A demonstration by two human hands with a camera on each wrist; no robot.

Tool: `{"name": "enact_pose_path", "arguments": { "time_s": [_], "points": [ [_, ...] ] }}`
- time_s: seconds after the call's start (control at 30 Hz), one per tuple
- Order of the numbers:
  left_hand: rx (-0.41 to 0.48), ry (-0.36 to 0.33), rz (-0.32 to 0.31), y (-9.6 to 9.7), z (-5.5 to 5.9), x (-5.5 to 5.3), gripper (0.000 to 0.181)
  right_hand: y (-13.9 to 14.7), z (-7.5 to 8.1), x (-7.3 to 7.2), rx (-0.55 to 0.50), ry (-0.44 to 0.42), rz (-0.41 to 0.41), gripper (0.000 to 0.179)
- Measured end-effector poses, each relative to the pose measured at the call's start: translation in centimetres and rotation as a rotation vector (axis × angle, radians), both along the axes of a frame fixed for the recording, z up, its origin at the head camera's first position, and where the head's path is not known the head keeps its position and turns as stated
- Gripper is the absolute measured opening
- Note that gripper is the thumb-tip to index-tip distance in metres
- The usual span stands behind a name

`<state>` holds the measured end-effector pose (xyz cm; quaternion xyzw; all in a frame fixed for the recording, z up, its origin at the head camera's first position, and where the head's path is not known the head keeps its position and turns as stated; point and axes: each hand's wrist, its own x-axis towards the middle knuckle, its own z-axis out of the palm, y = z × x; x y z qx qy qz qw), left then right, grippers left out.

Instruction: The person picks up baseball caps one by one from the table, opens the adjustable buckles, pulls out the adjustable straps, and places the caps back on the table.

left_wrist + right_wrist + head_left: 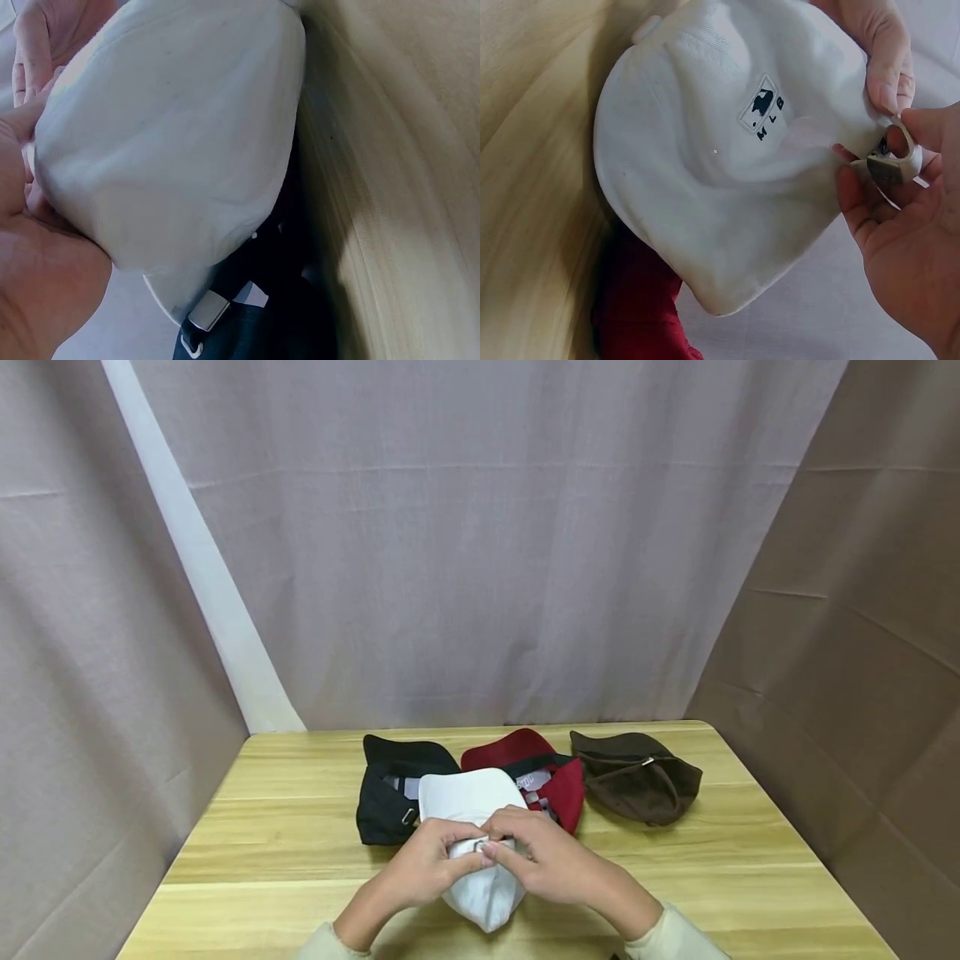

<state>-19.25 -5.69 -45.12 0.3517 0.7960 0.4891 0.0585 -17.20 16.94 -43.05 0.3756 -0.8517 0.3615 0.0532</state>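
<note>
A white baseball cap (471,795) is held up over the front middle of the table, brim toward the back. At its rear strap the left hand (429,865) pinches the fabric between thumb and fingers. Facing it, the right hand (553,862) pinches the same strap, the thumbs almost meeting. In the right wrist view the strap (909,161) loops through a metal buckle (885,171) by the right fingers, and a small embroidered MLB logo (761,109) shows on the crown. The left wrist view shows mostly the plain crown (180,135), which hides much of the left fingers.
Behind the white cap, a black cap (381,818) lies at left, a dark red cap (568,789) at centre and a brown cap (637,797) at right. All rest on the wooden table (277,852). Grey cloth (480,568) hangs along the back edge.
</note>
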Motion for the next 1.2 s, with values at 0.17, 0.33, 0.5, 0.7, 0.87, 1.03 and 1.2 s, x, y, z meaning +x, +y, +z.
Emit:
{"name": "enact_pose_path", "arguments": {
  "time_s": [0.17, 0.33, 0.5, 0.7, 0.87, 1.03, 1.2],
  "points": [
    [0.016, 0.015, -0.001, 0.1, 0.1, -0.1, 0.013, -0.6, 0.3, 0.3, 0.033, 0.044, -0.092, 0.016],
    [0.002, 0.024, 0.015, 0.3, 0.2, 0.1, 0.009, -1.3, 0.5, 0.6, 0.039, 0.078, -0.157, 0.031],
    [-0.005, 0.025, 0.031, 0.5, 0.3, 0.3, 0.005, -1.5, 0.5, 0.7, 0.040, 0.046, -0.150, 0.031],
    [0.006, 0.013, -0.001, 0.3, 0.1, 0.2, 0.006, -1.4, 0.8, 0.7, 0.083, 0.049, -0.107, 0.028],
    [0.020, 0.011, -0.033, -0.1, -0.1, 0.0, 0.006, -1.0, 1.0, 0.4, 0.118, 0.063, -0.038, 0.021],
    [0.025, -0.018, -0.052, -0.2, -0.1, 0.0, 0.009, -0.2, 1.0, 0.1, 0.087, -0.022, 0.021, 0.014],
    [0.032, -0.034, -0.057, -0.2, -0.2, -0.1, 0.011, 0.4, 0.8, -0.3, 0.054, -0.073, 0.051, 0.017]
  ]
}}
